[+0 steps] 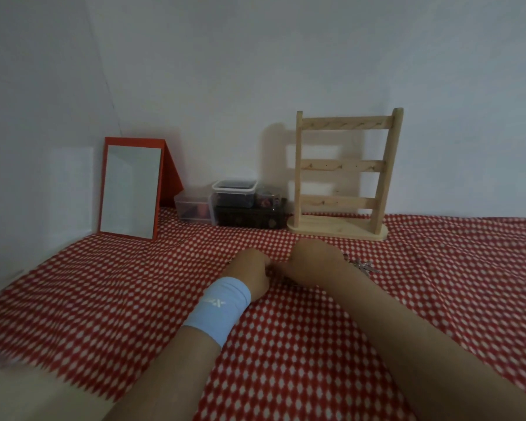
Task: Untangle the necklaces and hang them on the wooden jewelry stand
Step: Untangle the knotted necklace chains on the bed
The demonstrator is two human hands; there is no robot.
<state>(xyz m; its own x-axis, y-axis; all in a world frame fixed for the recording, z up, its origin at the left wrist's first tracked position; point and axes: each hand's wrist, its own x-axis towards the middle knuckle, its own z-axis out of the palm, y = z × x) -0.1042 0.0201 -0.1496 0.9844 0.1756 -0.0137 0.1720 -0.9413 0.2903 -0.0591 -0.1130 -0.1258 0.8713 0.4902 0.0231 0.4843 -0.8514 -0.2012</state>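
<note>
Near the middle of the red-checked bench, the left hand and right hand meet, fingers hidden, so their hold cannot be told. Silver necklaces lie just right of the right hand. At the far edge stands the wooden jewelry stand. The blue wristband bears a white mark (too blurred to read).

Left hand back up, right hand just beside it, fingers curled under, hidden

Cloth red, white diamonds; mirror frame orange-red; stand pale wood; wristband light blue.
</note>
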